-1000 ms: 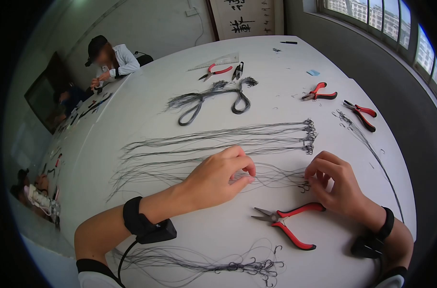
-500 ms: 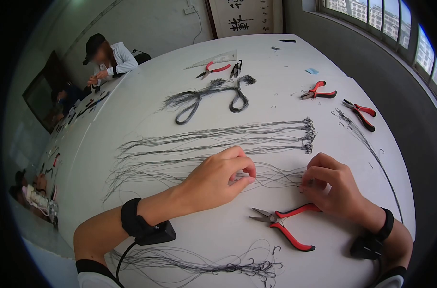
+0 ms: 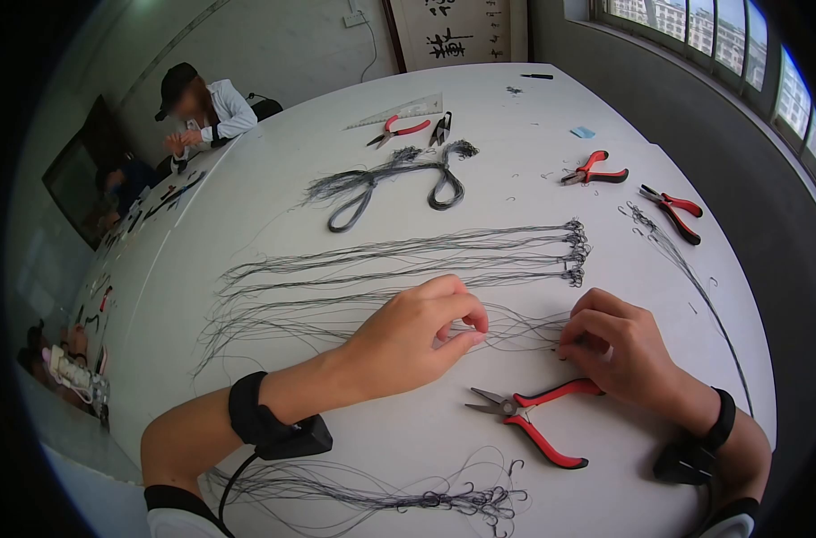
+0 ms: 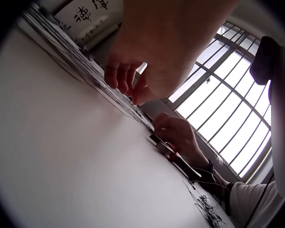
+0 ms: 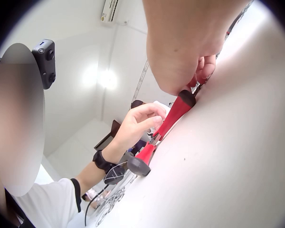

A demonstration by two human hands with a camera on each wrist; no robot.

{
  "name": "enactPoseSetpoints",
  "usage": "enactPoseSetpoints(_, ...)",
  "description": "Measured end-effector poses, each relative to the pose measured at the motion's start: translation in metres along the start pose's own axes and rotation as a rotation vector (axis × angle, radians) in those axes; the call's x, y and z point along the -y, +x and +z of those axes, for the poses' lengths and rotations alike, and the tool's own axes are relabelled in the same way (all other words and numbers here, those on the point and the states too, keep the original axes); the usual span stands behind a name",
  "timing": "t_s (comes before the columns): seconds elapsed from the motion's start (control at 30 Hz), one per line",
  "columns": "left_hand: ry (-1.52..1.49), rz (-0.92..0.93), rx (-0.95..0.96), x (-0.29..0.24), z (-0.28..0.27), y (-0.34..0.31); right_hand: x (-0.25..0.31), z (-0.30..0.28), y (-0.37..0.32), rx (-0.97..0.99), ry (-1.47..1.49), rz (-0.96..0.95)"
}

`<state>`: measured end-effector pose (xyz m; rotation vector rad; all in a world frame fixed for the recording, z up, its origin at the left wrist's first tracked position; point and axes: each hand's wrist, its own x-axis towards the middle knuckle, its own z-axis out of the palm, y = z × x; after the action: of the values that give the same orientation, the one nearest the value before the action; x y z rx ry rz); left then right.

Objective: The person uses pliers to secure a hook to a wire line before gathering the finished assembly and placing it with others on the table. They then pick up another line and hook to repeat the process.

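Observation:
Dark thin lines run across the white table between the two hands. My left hand lies over their middle, thumb and index fingertip pinched together on strands. At the hook end, my right hand has its fingers curled and pinches the line ends; its fingers largely hide the small hooks there. In the left wrist view the left hand hangs just above the strands. Red-handled pliers lie below the right hand, jaws apart, one handle end partly behind it.
Above the hands lie rows of hooked lines. A loose hooked bundle is near the front edge, looped bundles farther back. More pliers lie right, another pair by a clear ruler. A person sits far left.
My left hand has shifted slightly right. My right hand has moved slightly left and down, covering hooks that showed earlier. Thin loose strands now curve out at the left of the rows.

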<state>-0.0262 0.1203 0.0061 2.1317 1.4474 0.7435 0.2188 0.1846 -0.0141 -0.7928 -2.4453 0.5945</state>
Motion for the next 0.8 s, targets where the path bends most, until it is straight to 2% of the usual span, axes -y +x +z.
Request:
enactPoseSetpoints(0.33, 0.028, -0.009, 0.032, -0.006, 0.000, 0.001, 0.002, -0.001, 0.000, 0.028, -0.011, -0.021)
enactPoseSetpoints(0.6, -0.035, 0.051, 0.027, -0.011, 0.009, 0.004, 0.006, -0.003, 0.001, 0.029, -0.004, -0.001)
enactPoseSetpoints(0.8, -0.015, 0.038, 0.038, -0.010, 0.009, 0.005, 0.001, 0.000, 0.000, 0.011, -0.043, -0.068)
